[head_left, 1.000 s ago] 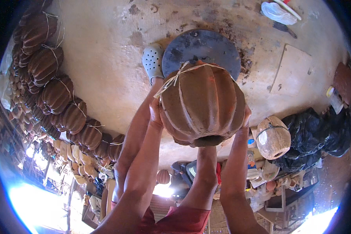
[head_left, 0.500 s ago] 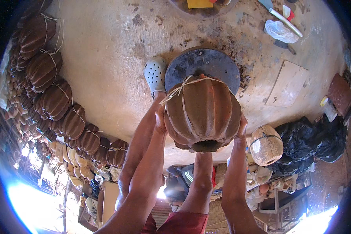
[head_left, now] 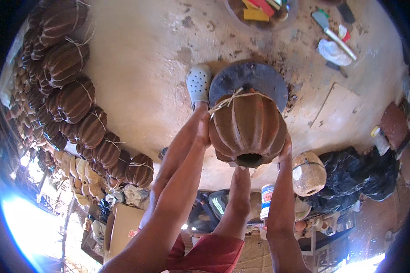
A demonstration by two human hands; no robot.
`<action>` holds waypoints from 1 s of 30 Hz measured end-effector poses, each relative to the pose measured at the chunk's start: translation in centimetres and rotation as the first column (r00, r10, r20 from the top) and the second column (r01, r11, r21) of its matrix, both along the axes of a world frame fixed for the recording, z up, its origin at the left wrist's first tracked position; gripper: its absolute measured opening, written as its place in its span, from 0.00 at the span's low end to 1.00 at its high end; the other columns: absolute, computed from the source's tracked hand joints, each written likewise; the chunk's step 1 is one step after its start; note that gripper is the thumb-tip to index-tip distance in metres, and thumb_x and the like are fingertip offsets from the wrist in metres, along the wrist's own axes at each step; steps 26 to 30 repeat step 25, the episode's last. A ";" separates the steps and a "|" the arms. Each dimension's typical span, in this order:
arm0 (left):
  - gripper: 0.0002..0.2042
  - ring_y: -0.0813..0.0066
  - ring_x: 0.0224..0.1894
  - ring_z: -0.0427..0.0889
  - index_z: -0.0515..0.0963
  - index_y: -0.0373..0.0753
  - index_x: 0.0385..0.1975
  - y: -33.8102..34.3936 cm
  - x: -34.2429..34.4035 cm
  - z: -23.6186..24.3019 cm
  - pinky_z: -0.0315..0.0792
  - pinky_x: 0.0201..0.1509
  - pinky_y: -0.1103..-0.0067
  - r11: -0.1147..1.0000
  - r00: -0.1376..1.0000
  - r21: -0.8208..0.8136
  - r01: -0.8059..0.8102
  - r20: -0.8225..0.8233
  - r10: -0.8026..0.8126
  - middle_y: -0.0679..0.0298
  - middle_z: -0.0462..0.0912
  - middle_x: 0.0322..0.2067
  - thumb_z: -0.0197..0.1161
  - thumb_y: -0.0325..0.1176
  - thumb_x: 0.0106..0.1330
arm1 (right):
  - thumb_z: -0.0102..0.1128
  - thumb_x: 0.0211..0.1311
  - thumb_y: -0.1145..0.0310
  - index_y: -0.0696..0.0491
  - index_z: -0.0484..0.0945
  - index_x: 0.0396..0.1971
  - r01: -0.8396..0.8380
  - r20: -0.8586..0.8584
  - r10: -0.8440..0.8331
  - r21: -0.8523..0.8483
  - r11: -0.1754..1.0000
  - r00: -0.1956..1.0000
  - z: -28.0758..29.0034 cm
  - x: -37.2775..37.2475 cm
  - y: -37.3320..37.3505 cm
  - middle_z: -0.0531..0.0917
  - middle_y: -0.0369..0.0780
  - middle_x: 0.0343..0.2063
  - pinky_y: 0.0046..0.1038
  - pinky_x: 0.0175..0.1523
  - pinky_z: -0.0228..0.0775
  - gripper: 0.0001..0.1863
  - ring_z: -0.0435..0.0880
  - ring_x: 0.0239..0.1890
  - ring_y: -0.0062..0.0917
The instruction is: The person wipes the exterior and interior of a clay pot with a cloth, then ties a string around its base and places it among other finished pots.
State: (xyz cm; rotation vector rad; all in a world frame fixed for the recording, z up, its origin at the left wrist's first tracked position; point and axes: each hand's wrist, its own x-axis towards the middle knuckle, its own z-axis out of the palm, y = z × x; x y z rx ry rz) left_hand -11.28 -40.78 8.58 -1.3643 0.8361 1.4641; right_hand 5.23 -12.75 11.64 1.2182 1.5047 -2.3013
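Observation:
Between my two hands is a brown, pumpkin-shaped clay pot (head_left: 247, 125) with deep vertical ribs. A pale string (head_left: 228, 101) is tied around its far end, and a dark round hole (head_left: 249, 159) faces me. My left hand (head_left: 204, 130) presses against its left side, and my right hand (head_left: 285, 149) against its right side; most of the fingers are hidden behind the pot. Just beyond it lies a dark round turntable (head_left: 250, 77), partly covered by the pot. My foot in a grey clog (head_left: 198, 84) is beside the turntable's left edge.
Similar string-tied ribbed pots (head_left: 76, 101) line the left. A basin (head_left: 292, 18) with coloured pieces stands at the far side. A pale-handled scraper (head_left: 339, 43), a plastic bag (head_left: 333, 52) and a flat board (head_left: 336, 107) lie right. Nearer are a round pale pot (head_left: 309, 174) and black plastic sheeting (head_left: 351, 175).
The whole view has shifted, so more of the far basin and a white tin near my right forearm now show. Both hands still hold the pot in front of the turntable.

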 end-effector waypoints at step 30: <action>0.11 0.66 0.25 0.79 0.79 0.46 0.36 -45.9 -12.8 37.2 0.77 0.24 0.63 0.771 0.772 -0.310 0.556 -0.151 -0.618 0.66 0.78 0.29 0.61 0.46 0.71 | 0.55 0.78 0.47 0.47 0.67 0.73 -0.359 0.427 0.280 0.117 0.926 0.860 41.4 -16.6 -15.9 0.85 0.40 0.47 0.37 0.36 0.86 0.31 0.87 0.42 0.28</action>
